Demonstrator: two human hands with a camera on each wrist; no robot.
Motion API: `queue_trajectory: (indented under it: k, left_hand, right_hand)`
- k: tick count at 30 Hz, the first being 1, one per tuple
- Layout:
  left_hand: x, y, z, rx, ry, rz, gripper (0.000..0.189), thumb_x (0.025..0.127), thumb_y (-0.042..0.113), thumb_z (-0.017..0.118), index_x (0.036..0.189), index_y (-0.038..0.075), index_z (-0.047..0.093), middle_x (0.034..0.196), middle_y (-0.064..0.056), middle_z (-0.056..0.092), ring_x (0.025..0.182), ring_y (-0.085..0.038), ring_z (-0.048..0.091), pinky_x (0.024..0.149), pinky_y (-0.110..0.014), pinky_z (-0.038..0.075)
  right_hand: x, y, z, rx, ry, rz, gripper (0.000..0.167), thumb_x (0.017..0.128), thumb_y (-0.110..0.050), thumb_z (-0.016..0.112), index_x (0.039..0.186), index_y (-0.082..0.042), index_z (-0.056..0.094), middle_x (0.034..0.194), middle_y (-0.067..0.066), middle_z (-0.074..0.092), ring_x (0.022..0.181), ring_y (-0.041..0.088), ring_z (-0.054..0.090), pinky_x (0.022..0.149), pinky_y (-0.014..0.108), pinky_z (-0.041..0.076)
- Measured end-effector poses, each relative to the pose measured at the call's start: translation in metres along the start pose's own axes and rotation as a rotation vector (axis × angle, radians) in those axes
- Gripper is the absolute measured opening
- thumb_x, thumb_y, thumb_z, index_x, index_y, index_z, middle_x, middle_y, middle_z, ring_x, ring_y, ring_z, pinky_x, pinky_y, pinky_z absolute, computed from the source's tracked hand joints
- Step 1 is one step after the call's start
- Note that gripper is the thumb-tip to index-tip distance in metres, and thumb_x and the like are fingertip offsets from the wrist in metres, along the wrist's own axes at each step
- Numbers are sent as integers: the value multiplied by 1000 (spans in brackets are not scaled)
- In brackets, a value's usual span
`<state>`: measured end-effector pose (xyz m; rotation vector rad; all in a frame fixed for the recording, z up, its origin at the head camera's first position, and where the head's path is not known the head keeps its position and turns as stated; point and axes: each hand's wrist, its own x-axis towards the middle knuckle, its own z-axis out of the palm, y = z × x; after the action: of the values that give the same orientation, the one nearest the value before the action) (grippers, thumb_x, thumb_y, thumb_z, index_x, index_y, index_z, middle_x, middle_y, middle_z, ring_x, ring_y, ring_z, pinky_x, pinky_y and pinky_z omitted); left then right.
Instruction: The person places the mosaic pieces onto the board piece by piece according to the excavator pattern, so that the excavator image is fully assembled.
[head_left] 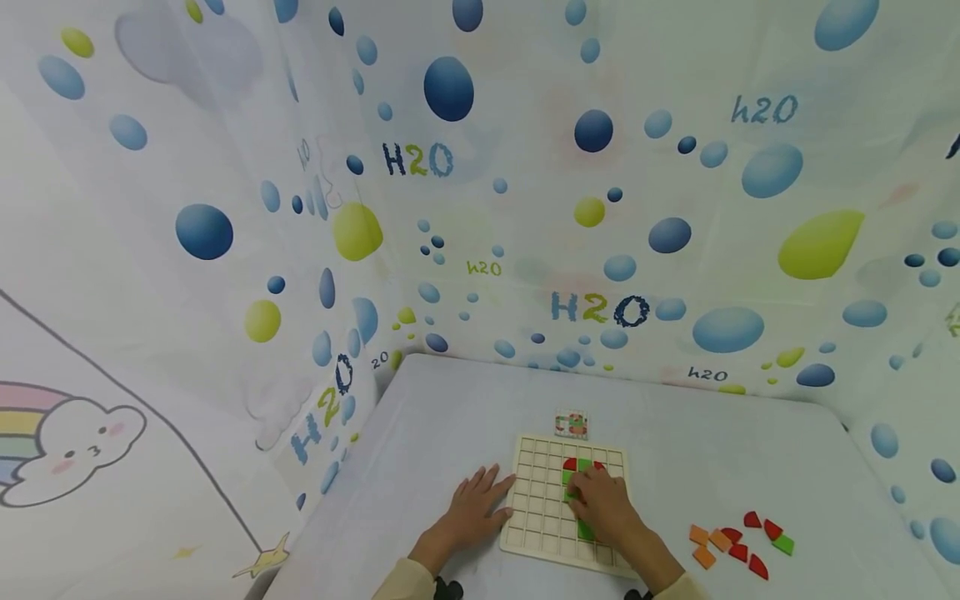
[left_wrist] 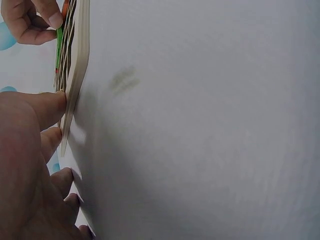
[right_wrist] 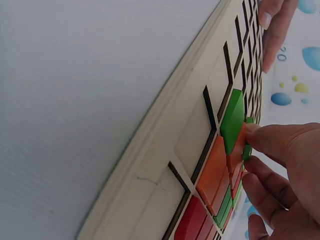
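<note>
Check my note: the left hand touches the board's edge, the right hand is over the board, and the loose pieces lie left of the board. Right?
No, one slip: the head view shows the loose pieces right of the board. The rest stands: the left hand touches the board's edge and the right hand is over it.

Grid board (head_left: 534, 510) on desk (head_left: 442, 425); pattern card (head_left: 572, 425) just behind it; fitted tiles (head_left: 585, 530) in board; loose tiles (head_left: 704, 557) on desk, right of board.

Flat grid board (head_left: 534, 500), inset coloured pieces (right_wrist: 212, 171), pinched green piece (right_wrist: 247, 152)
</note>
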<state>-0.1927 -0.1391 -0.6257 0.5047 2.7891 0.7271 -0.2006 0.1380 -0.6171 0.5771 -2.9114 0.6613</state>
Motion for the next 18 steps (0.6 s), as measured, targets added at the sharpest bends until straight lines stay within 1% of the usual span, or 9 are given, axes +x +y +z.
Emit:
queue_trajectory:
  k: [4,10,15,18]
  left_hand:
    - [-1,0,0,9,-4,0,59,107,42,58,162,25,45,172,-14,31,160,-42,25,126,-67,19]
    - [-1,1,-2,13,-4,9,58,108,42,58,162,25,44,173,-14,31,160,-42,25,126,-67,20]
    - [-2,1,-3,7,2,15,58,107,40,59,162,24,45,172,-15,31,159,-44,25,125,-69,20]
    - [-3,1,-3,10,-1,11,59,108,42,58,162,26,44,173,-14,30,160,-42,24,126,-68,19]
  right_hand:
    - [1,-2,-3,6,-5,-4,14,89,-17,86,95,-21,74,96,-6,66,91,17,60,77,51,49]
    - [4,-3,-5,28,-30,24,12,90,-15,85,95,-21,76,93,-7,67,92,19,62,80,55,50]
    - [6,-3,-3,19,-18,6,12,89,-12,85,94,-19,76,93,-6,69,91,21,64,79,54,50]
    - [6,-4,-3,20,-2,-5,14,88,-10,86,93,-19,76,92,-6,69,89,20,64,77,52,49]
